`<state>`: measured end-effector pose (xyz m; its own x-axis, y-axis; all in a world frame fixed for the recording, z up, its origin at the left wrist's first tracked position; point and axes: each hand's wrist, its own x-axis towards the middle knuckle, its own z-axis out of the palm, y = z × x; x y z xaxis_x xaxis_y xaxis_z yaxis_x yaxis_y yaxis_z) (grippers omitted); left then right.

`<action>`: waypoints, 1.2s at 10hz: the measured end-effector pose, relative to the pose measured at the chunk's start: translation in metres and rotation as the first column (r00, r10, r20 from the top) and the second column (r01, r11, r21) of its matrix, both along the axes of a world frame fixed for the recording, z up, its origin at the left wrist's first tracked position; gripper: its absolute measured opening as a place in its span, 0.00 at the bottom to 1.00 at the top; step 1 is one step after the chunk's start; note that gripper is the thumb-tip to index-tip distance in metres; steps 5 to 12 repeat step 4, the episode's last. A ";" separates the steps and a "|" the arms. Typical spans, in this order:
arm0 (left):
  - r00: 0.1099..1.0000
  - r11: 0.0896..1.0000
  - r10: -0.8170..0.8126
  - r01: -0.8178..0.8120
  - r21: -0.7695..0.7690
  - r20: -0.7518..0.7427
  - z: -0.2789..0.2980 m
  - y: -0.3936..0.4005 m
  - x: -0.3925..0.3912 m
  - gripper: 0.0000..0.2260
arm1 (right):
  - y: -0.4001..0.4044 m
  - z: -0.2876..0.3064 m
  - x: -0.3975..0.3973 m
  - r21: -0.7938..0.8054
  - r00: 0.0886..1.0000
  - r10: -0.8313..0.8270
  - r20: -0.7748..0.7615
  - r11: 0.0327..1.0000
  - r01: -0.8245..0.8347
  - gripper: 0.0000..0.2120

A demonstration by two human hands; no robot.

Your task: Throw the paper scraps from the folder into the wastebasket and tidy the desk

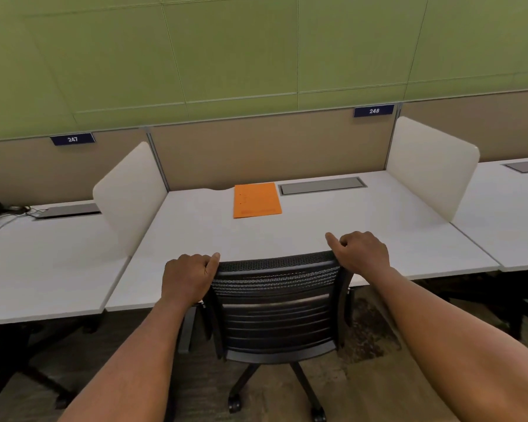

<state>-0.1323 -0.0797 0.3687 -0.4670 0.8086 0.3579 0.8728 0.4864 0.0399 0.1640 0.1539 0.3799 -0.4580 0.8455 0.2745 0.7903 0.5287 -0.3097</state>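
At 6 o'clock stands a black mesh-backed office chair (pixel 276 303) on castors. Both hands grip the top of its backrest — the left hand (pixel 187 277) curled closed over the 9 o'clock corner, the right hand (pixel 361 250) clamped on the 3 o'clock corner with its thumb raised. Beyond, toward 12 o'clock, the flat orange paper folder (pixel 256 199) lies closed on the white rectangular desk (pixel 363 226), well apart from the hands — just beside a grey recessed cable hatch (pixel 322 186) at its 3 o'clock.
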 end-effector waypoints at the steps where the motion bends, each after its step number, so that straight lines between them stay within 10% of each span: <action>1: 1.000 1.000 0.001 -0.001 -0.004 0.019 0.000 0.004 -0.005 0.27 | 0.004 -0.001 -0.004 0.001 1.000 0.004 0.007 1.000 -0.004 0.33; 12: 0.995 0.998 0.007 -0.002 -0.056 0.099 0.009 0.009 -0.003 0.31 | 0.006 0.014 -0.012 0.033 0.993 0.083 0.086 0.996 -0.087 0.35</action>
